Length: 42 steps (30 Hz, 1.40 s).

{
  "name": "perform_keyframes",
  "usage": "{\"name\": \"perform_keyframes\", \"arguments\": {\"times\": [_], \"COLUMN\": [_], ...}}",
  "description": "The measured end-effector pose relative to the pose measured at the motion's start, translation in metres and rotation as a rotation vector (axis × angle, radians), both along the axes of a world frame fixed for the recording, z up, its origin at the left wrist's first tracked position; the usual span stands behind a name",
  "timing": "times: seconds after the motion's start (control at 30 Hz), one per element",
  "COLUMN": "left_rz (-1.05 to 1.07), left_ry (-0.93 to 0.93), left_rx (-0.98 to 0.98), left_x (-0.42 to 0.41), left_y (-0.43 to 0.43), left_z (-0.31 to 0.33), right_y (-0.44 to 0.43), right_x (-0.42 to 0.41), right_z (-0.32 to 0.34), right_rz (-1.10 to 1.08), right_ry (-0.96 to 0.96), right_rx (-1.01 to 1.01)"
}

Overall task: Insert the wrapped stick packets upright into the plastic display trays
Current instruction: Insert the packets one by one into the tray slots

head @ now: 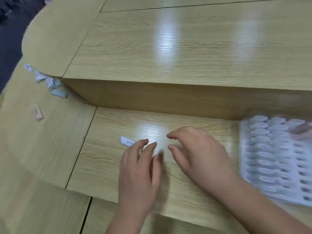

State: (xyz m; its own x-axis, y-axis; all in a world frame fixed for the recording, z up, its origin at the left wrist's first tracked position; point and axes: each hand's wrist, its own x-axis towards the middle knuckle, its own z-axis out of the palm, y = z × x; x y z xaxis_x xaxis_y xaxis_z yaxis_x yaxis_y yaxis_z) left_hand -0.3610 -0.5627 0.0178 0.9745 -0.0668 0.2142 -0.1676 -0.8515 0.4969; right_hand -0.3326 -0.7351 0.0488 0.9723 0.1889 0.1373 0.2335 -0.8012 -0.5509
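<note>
A white wrapped packet (127, 141) with dark print lies flat on the wooden desk, partly under the fingertips of my left hand (140, 168). My right hand (195, 154) hovers just to the right, fingers spread and curled, holding nothing. A clear plastic display tray (276, 159) sits at the right edge, most of its slots filled with upright white packets. The picture is blurred by motion.
A raised wooden shelf (168, 95) runs across behind the work area. Several loose packets (45, 80) lie piled at the far left, and a single pinkish one (38, 112) lies nearer. Another person's fingers (302, 130) touch the tray's far right corner.
</note>
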Motion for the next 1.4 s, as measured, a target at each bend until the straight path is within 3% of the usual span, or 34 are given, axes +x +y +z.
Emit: {"name": "perform_keyframes", "arguments": {"times": [0.17,0.37,0.47,0.6,0.93,1.1,1.3,1.4], "left_rz": [0.194,0.218,0.154,0.013,-0.493,-0.578,-0.589,-0.573], "left_ry": [0.014,0.054,0.056,0.096,0.086,0.155,0.183,0.206], "left_rx": [0.021,-0.021,-0.069,-0.172,-0.251,-0.254,-0.083,-0.036], "left_x": [0.004,0.007,0.011,0.014,0.016,0.009,0.004,0.005], "left_y": [0.068,0.089,0.075,0.029,-0.125,-0.18,-0.197,-0.198], "left_z": [-0.017,-0.025,-0.021,-0.009,0.022,0.032,0.016,0.018], "right_y": [0.086,0.107,0.086,0.021,-0.151,-0.19,-0.199,-0.203], "right_x": [0.026,0.04,0.036,0.022,-0.051,-0.065,-0.052,-0.043], "right_z": [-0.029,-0.035,-0.017,0.016,0.065,0.05,0.03,0.026], "right_rz": [0.073,0.017,0.01,-0.174,-0.537,-0.597,-0.558,-0.511], "right_ry": [0.088,0.1,0.182,0.251,-0.023,-0.1,-0.117,-0.104], "right_rx": [-0.028,-0.161,-0.15,-0.031,0.351,0.44,0.418,0.22]}}
